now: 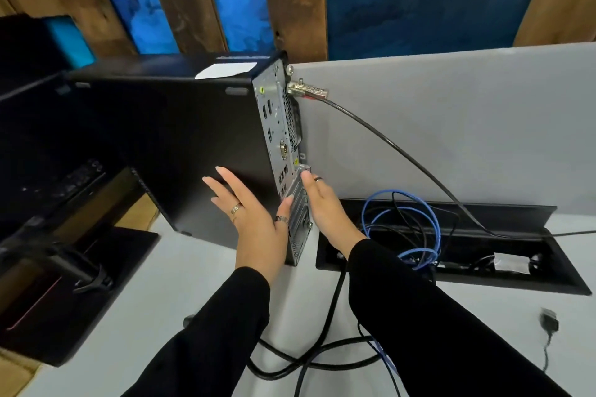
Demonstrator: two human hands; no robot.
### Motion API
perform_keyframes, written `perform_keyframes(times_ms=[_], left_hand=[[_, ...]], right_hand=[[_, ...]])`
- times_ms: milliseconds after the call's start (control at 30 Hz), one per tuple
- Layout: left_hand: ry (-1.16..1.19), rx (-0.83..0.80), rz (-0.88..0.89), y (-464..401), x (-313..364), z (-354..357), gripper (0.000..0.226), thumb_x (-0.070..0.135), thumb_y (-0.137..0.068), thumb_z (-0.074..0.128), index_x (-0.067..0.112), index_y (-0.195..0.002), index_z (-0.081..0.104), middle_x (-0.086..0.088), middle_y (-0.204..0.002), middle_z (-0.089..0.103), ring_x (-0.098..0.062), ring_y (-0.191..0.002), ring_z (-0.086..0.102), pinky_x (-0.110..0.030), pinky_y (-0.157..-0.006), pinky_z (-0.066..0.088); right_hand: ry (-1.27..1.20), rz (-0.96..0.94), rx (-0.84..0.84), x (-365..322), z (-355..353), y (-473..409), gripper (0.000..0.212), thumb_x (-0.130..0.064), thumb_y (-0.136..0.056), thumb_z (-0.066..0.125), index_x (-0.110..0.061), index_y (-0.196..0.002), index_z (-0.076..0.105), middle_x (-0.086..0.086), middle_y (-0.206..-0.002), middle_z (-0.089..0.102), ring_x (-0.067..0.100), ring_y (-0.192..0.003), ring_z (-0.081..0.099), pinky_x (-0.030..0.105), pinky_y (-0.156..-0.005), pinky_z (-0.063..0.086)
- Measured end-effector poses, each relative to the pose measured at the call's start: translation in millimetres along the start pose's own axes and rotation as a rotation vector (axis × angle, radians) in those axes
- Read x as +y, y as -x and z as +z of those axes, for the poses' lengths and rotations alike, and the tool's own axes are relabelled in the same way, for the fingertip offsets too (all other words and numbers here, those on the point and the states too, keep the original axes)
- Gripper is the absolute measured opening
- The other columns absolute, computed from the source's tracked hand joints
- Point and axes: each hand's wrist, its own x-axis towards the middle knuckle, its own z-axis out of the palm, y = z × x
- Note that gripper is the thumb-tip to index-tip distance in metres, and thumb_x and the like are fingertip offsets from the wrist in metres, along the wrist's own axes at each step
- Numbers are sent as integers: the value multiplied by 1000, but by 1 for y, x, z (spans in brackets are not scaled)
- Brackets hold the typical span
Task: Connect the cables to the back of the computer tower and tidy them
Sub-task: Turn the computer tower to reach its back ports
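I see the black computer tower (193,145) upright on the white desk (167,293), rear panel facing right. My left hand (254,219) lies flat on its side panel; my right hand (325,213) presses the rear edge. A combination lock (308,90) hangs near the top. Blue cable (432,222) coils over the cable tray (483,280).

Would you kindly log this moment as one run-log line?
left hand: flat on tower side | right hand: at rear panel, empty | blue cable: unplugged, coiled at tray

both arms wear long black sleeves (419,316) to the wrist; the left hand (254,219) carries silver rings on two fingers, the right hand (325,206) one dark band, nails long and pale.
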Motion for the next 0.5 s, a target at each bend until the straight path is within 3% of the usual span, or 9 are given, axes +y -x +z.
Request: perform_keyframes(times_ms=[100, 233, 367, 500], left_hand=[[-11, 1, -2, -1, 0, -1, 99, 31, -89, 57, 19, -142, -27, -7, -150, -35, -32, -141, -19, -16, -97, 7], [-30, -19, 6, 1, -2, -7, 101, 32, -88, 57, 19, -141, -28, -8, -150, -35, -32, -142, -17, -4, -89, 6], [-17, -52, 21, 5, -6, -16, 103, 31, -87, 59, 23, -140, -29, -5, -150, -35, -29, -143, -15, -23, -105, 25], [41, -80, 54, 13, -13, -30, 101, 35, -84, 59, 36, -131, -31, 1, -151, -34, -20, -143, -15, -23, -104, 23]], right_hand=[[49, -46, 83, 1, 4, 1, 33, -36, -100, 33, -14, -91, 57, -6, -78, 57, 4, -75, 54, 3, -58, 40], [89, -106, 173, 1, 7, 4, 34, -32, -100, 36, -26, -69, 49, -9, -66, 49, 0, -61, 48, 3, -52, 38], [106, -120, 195, 4, 12, 11, 33, -33, -99, 36, -21, -75, 54, -7, -69, 56, 0, -65, 55, 6, -56, 42], [121, -120, 189, 7, 16, 24, 35, -35, -99, 34, -13, -85, 58, -5, -72, 58, 8, -71, 58, 9, -56, 45]])
